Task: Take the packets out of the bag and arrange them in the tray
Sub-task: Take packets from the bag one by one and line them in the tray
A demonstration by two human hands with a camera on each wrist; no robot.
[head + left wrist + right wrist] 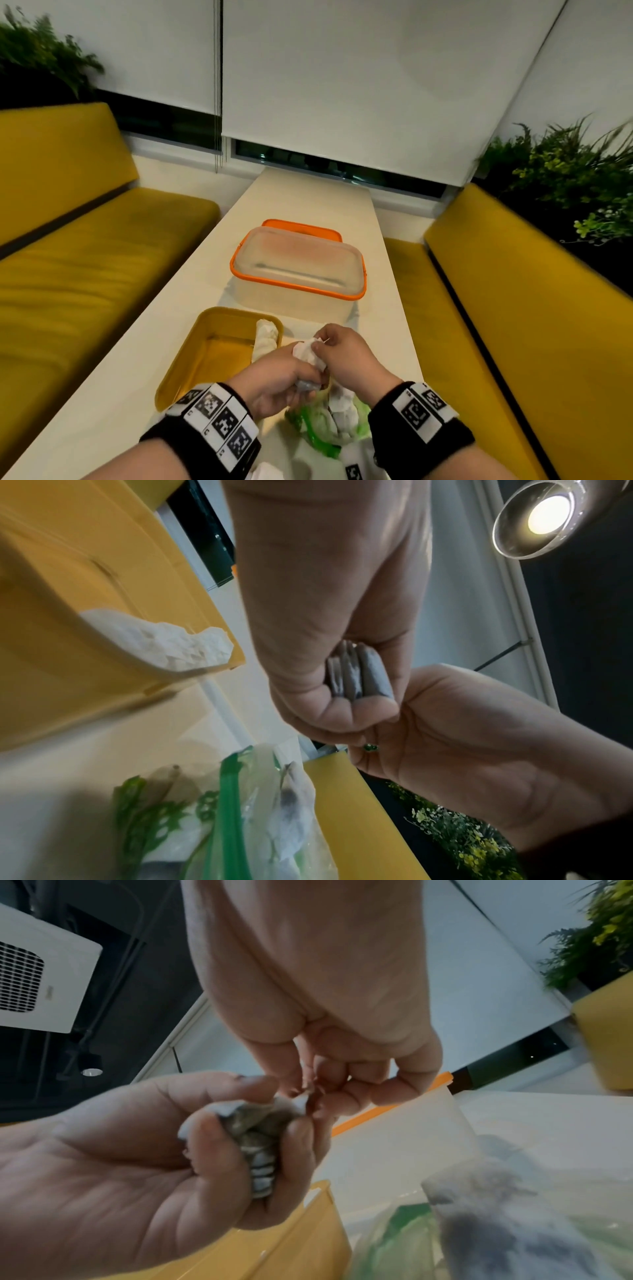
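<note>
Black wristbands with square-patterned markers fill the bottom of the head view, and the clear, green-printed bag [329, 421] beneath the wrists is half hidden by them, its lower end cut off by the frame. Just above it the left hand [274, 380] curls around a bunch of crumpled white packets [310, 354], while the right hand [346, 356] pinches the bunch's top corner. Left of the hands sits the glossy yellow tray [191, 359], a few white packets lying along its right wall. Beyond the hands stands a frosted box with an orange rim [298, 274]. From the left wrist, only the grey folded edges of the bunch [359, 674] show between the curled fingers; the bag [232, 818] is blurred below. From the right wrist, the creased paper bunch [257, 1145] sits in the left hand [120, 1177]; the right fingertips [329, 1096] hide the pinched corner.
</note>
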